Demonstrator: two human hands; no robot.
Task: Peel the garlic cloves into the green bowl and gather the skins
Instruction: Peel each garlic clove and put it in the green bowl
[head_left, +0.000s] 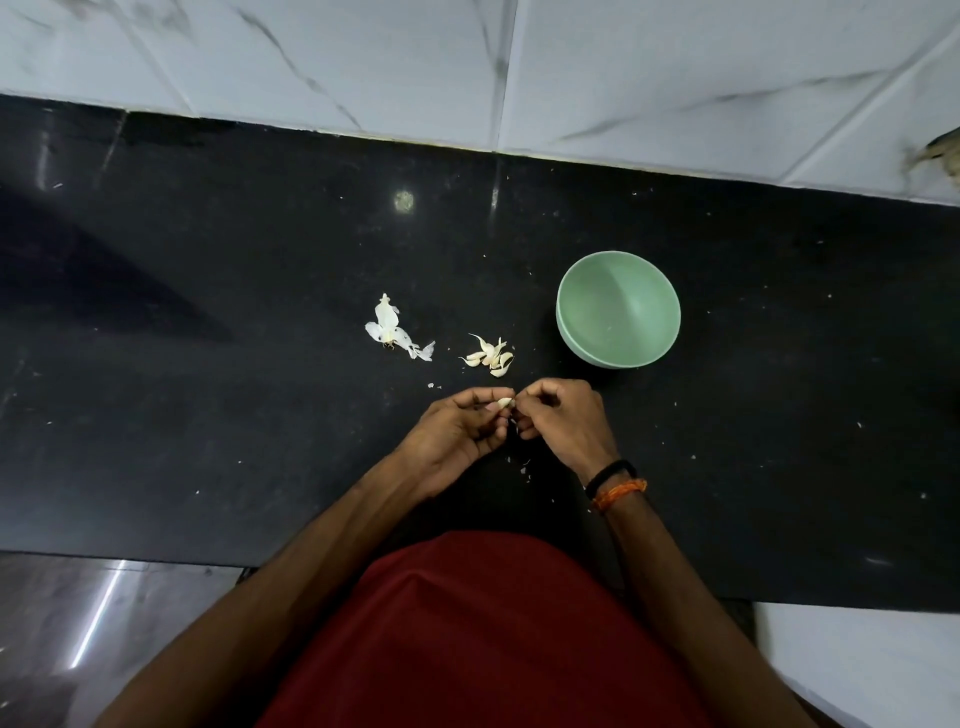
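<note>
Head view: I see left hand (457, 431) and right hand (561, 415) pinching one garlic clove (505, 402) mid-counter; green bowl (618, 309) looks empty; unpeeled cloves (491, 357) and loose skins (392, 330) ungathered; task barely begun

Skins (392, 330) left, cloves (489, 356) mid, bowl (618, 310) right.

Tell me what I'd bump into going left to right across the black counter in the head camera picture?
Papery garlic skins → pile of garlic cloves → green bowl. The hands peeling one clove sit nearer the person, below the pile, so I leave them out.
</note>
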